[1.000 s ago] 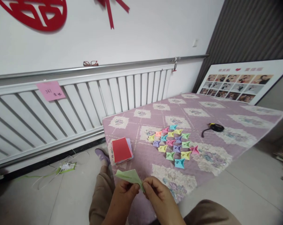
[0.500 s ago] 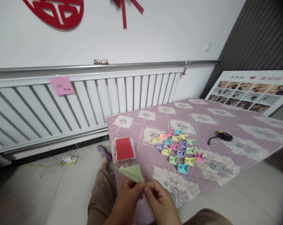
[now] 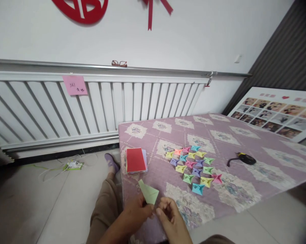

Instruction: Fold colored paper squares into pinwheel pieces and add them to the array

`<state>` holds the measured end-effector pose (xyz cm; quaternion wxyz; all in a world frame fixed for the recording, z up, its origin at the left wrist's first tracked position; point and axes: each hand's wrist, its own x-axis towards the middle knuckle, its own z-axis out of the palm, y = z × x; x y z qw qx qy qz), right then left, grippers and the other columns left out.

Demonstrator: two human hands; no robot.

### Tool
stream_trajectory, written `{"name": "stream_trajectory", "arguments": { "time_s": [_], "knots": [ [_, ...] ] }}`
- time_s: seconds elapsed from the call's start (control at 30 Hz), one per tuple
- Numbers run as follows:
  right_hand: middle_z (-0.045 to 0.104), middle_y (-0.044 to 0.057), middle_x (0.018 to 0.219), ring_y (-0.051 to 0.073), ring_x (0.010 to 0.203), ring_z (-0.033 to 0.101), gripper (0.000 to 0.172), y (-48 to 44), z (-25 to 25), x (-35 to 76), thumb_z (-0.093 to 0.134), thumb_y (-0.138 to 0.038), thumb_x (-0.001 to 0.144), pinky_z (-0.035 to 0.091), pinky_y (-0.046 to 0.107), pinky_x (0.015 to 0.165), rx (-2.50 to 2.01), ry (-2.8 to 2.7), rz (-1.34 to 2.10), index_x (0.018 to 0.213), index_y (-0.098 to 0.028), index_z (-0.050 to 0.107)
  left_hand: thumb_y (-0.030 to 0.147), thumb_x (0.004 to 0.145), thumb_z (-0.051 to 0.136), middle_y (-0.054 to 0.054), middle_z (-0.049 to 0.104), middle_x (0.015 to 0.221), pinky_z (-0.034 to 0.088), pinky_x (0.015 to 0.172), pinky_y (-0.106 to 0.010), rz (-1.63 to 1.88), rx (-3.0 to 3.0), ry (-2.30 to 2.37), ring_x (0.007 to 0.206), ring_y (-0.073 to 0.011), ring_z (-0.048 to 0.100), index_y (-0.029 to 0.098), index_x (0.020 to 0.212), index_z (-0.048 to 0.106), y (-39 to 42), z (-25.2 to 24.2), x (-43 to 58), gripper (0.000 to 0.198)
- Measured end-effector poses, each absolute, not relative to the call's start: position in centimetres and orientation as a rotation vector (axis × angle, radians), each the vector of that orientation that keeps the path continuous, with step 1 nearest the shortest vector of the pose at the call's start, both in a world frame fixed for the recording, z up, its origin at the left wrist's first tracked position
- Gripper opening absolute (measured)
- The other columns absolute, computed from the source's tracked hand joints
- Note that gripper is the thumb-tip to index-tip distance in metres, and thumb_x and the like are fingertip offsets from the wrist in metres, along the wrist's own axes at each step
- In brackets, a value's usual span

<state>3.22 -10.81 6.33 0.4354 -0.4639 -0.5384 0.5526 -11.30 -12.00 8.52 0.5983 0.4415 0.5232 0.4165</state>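
Observation:
A piece of light green folded paper [image 3: 150, 194] is pinched at its lower end by my left hand [image 3: 135, 214], just above the near part of the table. The paper has a pointed flap toward the upper left and a crease across it. Just right of the paper, my right hand [image 3: 172, 217] has its fingers curled and its thumb slightly apart from them; I see nothing in it. Beyond my hands, several small folded paper pieces [image 3: 190, 164] in blue, yellow, green, pink and purple stand in rows. A stack of square paper [image 3: 136, 160], red on top, lies to the left.
A purple floral cloth [image 3: 158, 176] covers the table. A black tape measure [image 3: 246, 159] lies to the right. Behind stands a white radiator [image 3: 135, 101] with a pink note [image 3: 75, 85]; glasses [image 3: 119, 63] rest on the pipe. A power strip [image 3: 74, 165] with cables lies on the floor.
The green paper has turned so its face now shows more, with its flap pointing up. My right hand has come off the paper, slightly to the right. The camera view has shifted a little.

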Motion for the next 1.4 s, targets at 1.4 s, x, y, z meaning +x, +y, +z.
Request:
{"name": "stream_trajectory", "arguments": {
  "time_s": [1.4],
  "knots": [
    [0.042, -0.007, 0.055, 0.009, 0.051, 0.036, 0.048, -11.5, 9.7, 2.3, 0.071, -0.063, 0.066, 0.031, 0.021, 0.050, -1.192, -1.101, 1.533, 0.062, -0.020, 0.052, 0.033, 0.075, 0.060, 0.005, 0.045, 0.061, 0.029, 0.056, -0.024, 0.973, 1.195, 1.212, 0.059, -0.0118, 0.038, 0.018, 0.068, 0.055, -13.1, 9.2, -12.1, 0.018]
  ]
}}
